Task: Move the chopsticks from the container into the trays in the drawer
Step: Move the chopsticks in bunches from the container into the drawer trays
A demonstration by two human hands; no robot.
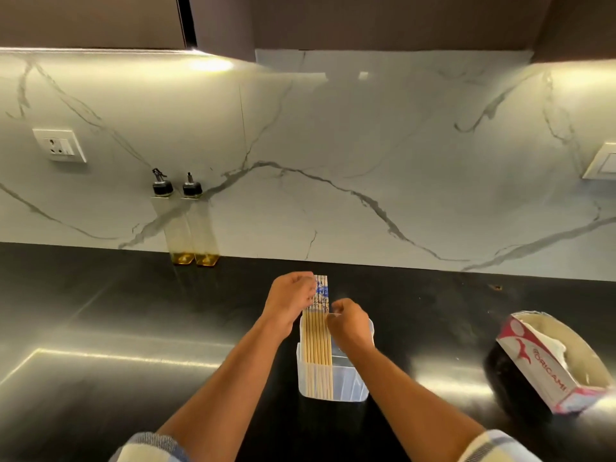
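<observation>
Several pale wooden chopsticks (318, 338) with blue-patterned tops stand upright in a row inside a clear plastic container (346, 383) on the black counter. My left hand (291, 300) is closed around their patterned upper ends from the left. My right hand (348, 323) pinches the row from the right, just above the container's rim. No drawer or tray is in view.
Two oil bottles (191, 228) with black spouts stand against the marble backsplash at the back left. A torn white and red paper packet (546, 365) lies on the counter (133, 328) at the right. Wall sockets (60, 145) sit at the left and far right.
</observation>
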